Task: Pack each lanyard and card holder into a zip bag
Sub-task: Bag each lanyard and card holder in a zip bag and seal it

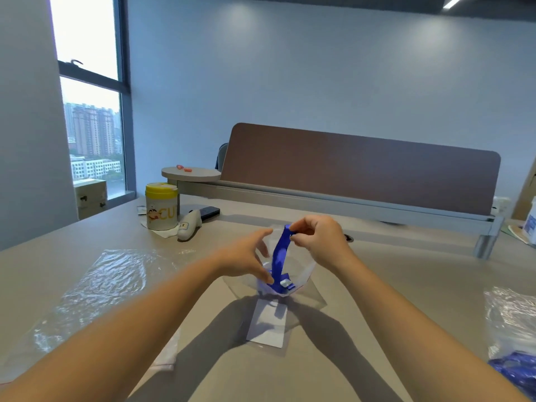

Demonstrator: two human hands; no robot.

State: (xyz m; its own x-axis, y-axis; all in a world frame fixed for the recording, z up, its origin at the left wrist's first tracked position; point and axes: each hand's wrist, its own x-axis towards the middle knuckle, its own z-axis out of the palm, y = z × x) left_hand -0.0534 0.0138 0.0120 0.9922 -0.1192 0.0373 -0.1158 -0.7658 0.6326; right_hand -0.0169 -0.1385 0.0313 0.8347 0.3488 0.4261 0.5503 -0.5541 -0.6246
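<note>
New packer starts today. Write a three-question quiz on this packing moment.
1. True or false: the right hand pinches the top of the blue fabric lanyard.
2. Which hand holds the clear plastic zip bag open? A. left hand B. neither
3. Fill in: the yellow-lidded round canister stands at the beige table's far ____ side.

Key: 1 true; 2 A; 3 left.

This is an office: a long beige table (87,236) with a brown rounded partition panel (362,169) standing on it, plain white walls (290,82), and a tall dark-framed window (90,111) showing high-rise buildings outside
</note>
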